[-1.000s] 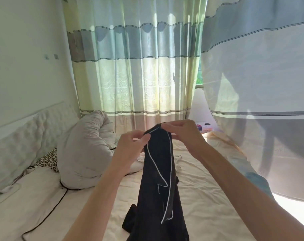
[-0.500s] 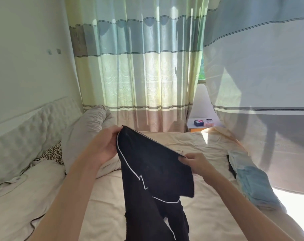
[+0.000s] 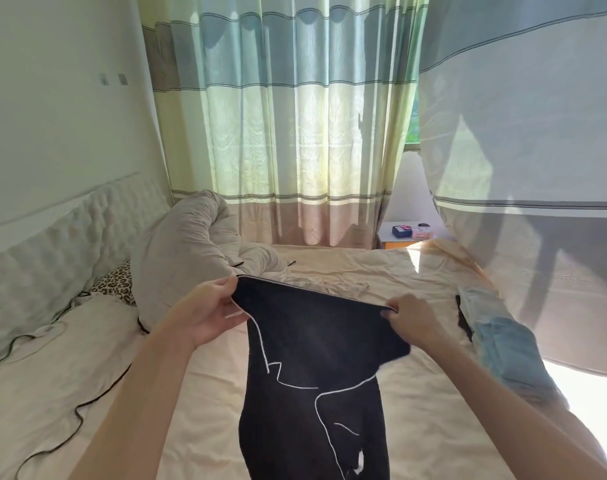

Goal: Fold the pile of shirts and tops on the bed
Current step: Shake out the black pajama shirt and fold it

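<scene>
A black top [image 3: 316, 344] with thin white piping hangs in front of me above the cream bed sheet [image 3: 416, 403]. My left hand [image 3: 208, 313] pinches its upper left corner and my right hand [image 3: 407, 318] pinches the upper right corner, so the top edge is stretched taut between them. The rest of the garment drops down out of the bottom of the frame. A folded light blue garment [image 3: 506, 344] lies on the bed's right side, with a dark piece [image 3: 463, 318] showing at its left edge.
A rolled grey duvet [image 3: 187, 247] and a leopard-print pillow [image 3: 116, 284] lie at the head of the bed by the padded headboard [image 3: 52, 244]. A black cable [image 3: 73, 424] snakes over the sheet at left. Striped curtains [image 3: 295, 116] hang behind; a small bedside table [image 3: 404, 233] holds small items.
My hands have moved apart from pinching the bunched top together, spreading its upper edge wide and lowering it. The view has tilted down toward the bed.
</scene>
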Available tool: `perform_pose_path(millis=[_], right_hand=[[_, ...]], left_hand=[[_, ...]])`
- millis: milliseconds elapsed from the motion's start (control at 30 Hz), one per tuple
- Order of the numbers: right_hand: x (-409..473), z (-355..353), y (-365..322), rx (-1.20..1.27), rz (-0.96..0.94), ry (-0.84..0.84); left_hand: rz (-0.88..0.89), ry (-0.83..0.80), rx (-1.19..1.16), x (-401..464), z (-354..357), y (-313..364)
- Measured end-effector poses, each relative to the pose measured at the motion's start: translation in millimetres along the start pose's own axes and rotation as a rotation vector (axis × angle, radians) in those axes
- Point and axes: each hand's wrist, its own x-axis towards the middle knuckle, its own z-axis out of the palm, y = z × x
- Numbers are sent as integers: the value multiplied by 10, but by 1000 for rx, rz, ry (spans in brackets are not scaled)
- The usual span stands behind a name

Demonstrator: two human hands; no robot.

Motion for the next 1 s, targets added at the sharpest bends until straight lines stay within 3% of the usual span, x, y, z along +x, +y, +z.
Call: perform_pose_path(millis=[100,167,233,300,400,500,600,700,767,900,1000], right_hand=[[-47,252,149,167,179,-22],[-74,288,178,680,319,-146],[-124,206,182,1176,448,-376],[-138,117,242,1415,425,-476],[-176,28,249,1411,397,-480],[-152,62,289,1461,425,-600],[-142,45,312,1449,300,-549],[-196,39,284,1372,153,-528],[-221,57,247,1306,98,-521],[-255,82,183,1189,-21,-521],[-302,173,122,732,-143,-462]], left_hand=[[24,-44,-99,-17,-21,-28],[19,-42,-113,-18,-61,-78],[-1,-9,-87,-30,-137,-149],[-4,39,-72,-16,-250,-232],[-33,139,-88,1,-415,-332],[-98,146,-100,14,-501,-434],[-156,57,-79,-19,-552,-518],[-60,-62,5,-43,-644,-561],[17,-63,303,-71,-675,-575],[222,140,1244,12,-668,-681],[410,296,1362,65,-661,-742]])
